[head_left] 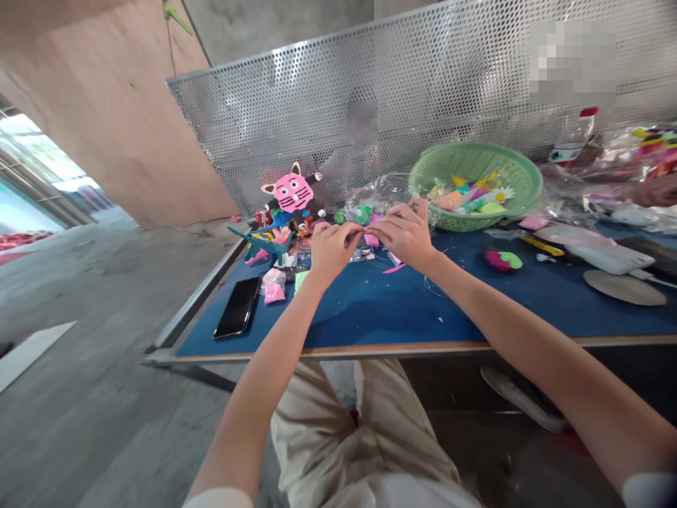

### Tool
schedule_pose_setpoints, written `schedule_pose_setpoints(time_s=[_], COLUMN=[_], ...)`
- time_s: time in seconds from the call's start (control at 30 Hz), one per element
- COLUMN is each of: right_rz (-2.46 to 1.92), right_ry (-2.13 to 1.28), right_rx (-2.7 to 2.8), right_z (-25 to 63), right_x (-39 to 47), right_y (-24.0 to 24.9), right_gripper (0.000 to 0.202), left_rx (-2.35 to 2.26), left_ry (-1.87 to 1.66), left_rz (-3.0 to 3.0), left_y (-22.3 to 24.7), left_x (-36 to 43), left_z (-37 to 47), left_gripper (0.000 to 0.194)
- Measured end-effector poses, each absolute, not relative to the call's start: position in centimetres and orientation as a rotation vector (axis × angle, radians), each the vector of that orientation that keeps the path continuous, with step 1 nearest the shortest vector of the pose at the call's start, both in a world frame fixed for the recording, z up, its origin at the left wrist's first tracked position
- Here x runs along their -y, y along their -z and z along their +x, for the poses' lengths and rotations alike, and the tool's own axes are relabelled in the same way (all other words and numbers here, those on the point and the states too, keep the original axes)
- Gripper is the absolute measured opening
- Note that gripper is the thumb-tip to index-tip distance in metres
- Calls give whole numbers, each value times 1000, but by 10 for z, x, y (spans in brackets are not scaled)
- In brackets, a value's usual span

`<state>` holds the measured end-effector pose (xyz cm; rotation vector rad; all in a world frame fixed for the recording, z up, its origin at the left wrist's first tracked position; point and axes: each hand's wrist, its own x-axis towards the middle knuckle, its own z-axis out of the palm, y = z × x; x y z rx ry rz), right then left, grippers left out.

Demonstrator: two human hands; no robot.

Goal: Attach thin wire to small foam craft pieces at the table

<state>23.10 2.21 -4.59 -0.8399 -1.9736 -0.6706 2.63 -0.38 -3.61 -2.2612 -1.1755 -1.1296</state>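
My left hand and my right hand meet above the blue table top, fingertips pinched together on a small pink piece held between them. The piece is mostly hidden by the fingers. A thin pink strip lies on the mat just under my right hand. A pink cat-face figure stands beyond my left hand, among small coloured foam parts.
A black phone lies at the table's left front. A green basket of coloured pieces stands at the back right. Clear plastic bags, a pink-and-green lump and a perforated metal screen are behind. The table edge runs near my knees.
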Motion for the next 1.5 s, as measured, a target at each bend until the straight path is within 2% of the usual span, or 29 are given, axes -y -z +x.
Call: schedule_pose_setpoints(time_s=[0.33, 0.8, 1.13, 1.37, 1.5], right_rz=[-947, -1036, -895, -884, -893], right_ry=[445, 360, 473, 527, 499], right_rx=[1925, 1934, 2101, 2108, 2082], right_z=[219, 211, 224, 223, 224], right_x=[-16, -15, -11, -14, -13], right_y=[49, 53, 44, 45, 44], right_gripper=[25, 31, 18, 21, 23], left_rx=[1114, 1109, 1196, 1219, 1199], left_ry=[1105, 1060, 1198, 1375, 1376], left_rz=[-2254, -2278, -2356, -2479, -2549], left_y=[39, 39, 39, 37, 34], left_x=[8, 8, 3, 3, 7], left_z=[26, 25, 25, 26, 26], left_gripper=[23, 27, 18, 8, 9])
